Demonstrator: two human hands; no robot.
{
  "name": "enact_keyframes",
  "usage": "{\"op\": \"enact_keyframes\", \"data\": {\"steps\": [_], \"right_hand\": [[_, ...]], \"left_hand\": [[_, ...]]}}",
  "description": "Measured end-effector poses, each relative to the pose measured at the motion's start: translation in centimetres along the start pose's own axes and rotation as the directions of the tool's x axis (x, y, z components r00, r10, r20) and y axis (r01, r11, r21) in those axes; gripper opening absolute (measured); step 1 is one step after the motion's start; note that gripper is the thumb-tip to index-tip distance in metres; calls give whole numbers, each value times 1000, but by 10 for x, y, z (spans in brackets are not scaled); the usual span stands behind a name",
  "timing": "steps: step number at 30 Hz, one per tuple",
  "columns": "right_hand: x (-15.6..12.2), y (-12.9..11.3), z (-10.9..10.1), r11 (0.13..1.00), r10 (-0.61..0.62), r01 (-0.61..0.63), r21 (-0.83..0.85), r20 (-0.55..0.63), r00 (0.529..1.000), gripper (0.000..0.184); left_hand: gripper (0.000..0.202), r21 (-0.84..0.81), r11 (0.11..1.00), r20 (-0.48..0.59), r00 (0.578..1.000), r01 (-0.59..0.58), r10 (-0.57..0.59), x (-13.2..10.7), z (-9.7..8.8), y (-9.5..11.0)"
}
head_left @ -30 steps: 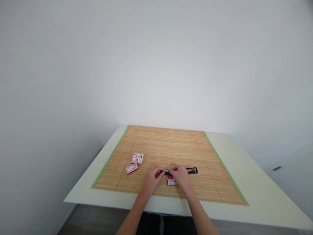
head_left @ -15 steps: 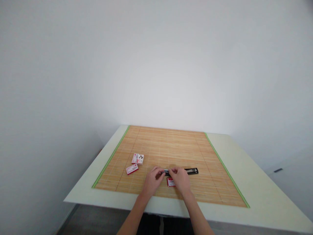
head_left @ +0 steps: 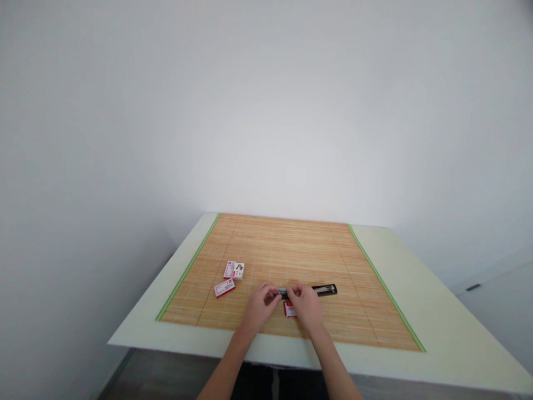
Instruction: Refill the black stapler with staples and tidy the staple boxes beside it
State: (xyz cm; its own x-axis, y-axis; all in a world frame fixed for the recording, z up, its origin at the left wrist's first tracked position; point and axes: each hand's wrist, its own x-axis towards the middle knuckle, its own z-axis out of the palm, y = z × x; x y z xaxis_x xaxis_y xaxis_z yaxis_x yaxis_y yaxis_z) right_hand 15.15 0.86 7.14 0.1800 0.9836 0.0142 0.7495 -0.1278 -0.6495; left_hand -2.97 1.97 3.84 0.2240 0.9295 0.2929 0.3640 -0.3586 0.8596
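White table (head_left: pixel 416 311), running back to the wall. Bamboo mat (head_left: pixel 283 244), green-bordered at left and right, spread across the table short of its front edge. Right hand (head_left: pixel 307 306), thumb and fingers pinching the middle part of the black stapler; left hand (head_left: pixel 259 306), fingertips pinching its left end. Black stapler (head_left: pixel 332 289), apparently opened, lengthwise nearer the mat's front edge than its back—its right end bare. Red-and-white box (head_left: pixel 290 309), just in front, partly hidden by the right hand; three more small boxes (head_left: pixel 225 288) towards the mat's left edge, two of them touching. Silvery strip (head_left: pixel 283 291), between the fingertips; detail too small to tell. Likely faults: a slipping pinch could skew or drop the strip; uneven pressure could swing the stapler's free end; a lowered right wrist could nudge the near box.
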Motion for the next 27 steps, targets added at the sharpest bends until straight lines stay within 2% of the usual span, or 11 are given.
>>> {"op": "enact_keyframes", "data": {"steps": [11,20,27], "right_hand": [[7,-2,-5,1000,10,-10,-18,16,1000,36],[7,2,-3,996,1,-4,86,36,999,33],[5,2,6,986,-2,8,169,-31,1000,32]], "left_hand": [[14,25,1000,-8,1000,-14,14,-2,0,5],[15,3,1000,5,1000,-19,19,-3,-2,6],[15,-17,1000,-11,1000,-23,23,-1,1,1]]}}
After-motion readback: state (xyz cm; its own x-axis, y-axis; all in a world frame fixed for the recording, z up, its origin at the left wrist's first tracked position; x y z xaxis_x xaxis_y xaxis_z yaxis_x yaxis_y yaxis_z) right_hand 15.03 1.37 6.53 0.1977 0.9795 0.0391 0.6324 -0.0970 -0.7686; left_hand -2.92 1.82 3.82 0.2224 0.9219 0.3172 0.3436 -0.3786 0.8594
